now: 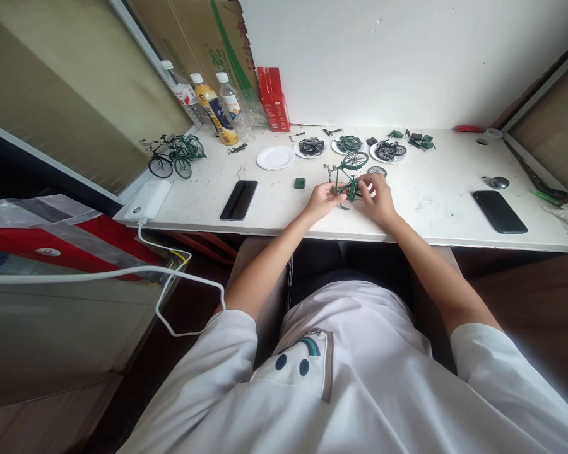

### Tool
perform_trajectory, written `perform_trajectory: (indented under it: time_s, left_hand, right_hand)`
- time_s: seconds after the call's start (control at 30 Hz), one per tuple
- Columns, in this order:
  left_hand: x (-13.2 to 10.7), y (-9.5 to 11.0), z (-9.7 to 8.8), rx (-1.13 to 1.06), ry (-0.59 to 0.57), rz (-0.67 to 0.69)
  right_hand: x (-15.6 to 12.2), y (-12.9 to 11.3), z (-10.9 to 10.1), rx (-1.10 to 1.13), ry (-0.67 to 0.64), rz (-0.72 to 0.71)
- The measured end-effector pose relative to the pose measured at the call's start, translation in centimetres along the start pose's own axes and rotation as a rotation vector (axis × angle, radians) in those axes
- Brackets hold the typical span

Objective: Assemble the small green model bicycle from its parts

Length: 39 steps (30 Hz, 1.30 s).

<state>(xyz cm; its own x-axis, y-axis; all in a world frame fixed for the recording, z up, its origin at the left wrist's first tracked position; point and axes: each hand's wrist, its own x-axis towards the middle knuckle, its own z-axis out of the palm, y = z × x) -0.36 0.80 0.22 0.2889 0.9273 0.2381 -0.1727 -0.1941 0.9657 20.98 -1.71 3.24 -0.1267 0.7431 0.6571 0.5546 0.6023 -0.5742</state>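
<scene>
Between my two hands, just above the white table (279,208), is a small green model bicycle (344,178). One wheel is on it, pointing away from me. My left hand (325,200) is closed on the left side of the frame. The fingers of my right hand (377,197) pinch its near right part, and what exactly they grip there is too small to tell. A loose black wheel (377,171) lies just beyond my right hand. A small green block-like part (300,183) sits to the left of my left hand.
Plates of small parts (311,147) line the back, beside a bare white plate (275,157). Assembled model bicycles (175,154) stand at left near bottles (214,108) and a red box (273,99). Phones (239,200) lie on both sides; a white power strip (147,200) sits at the left edge.
</scene>
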Motion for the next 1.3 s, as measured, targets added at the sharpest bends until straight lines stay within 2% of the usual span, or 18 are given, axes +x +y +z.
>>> perform_trajectory:
  time_s: [0.3,0.8,1.13,1.3]
  left_hand:
    - [-0.17,0.35,0.23,-0.021,0.02,-0.053]
    - [-0.27,0.63,0.36,-0.015,-0.012,-0.019]
    - [-0.25,0.63,0.55,0.0,-0.005,0.01]
    - [-0.34,0.76,0.55,-0.006,0.008,-0.021]
  right_hand:
    - [0.05,0.51,0.08,-0.013,0.001,-0.016]
    - [0.03,0.68,0.15,-0.008,0.016,-0.018]
    - [-0.18,0.68,0.1,-0.036,0.01,-0.073]
    - [-0.09,0.55,0.06,-0.024,0.007,-0.05]
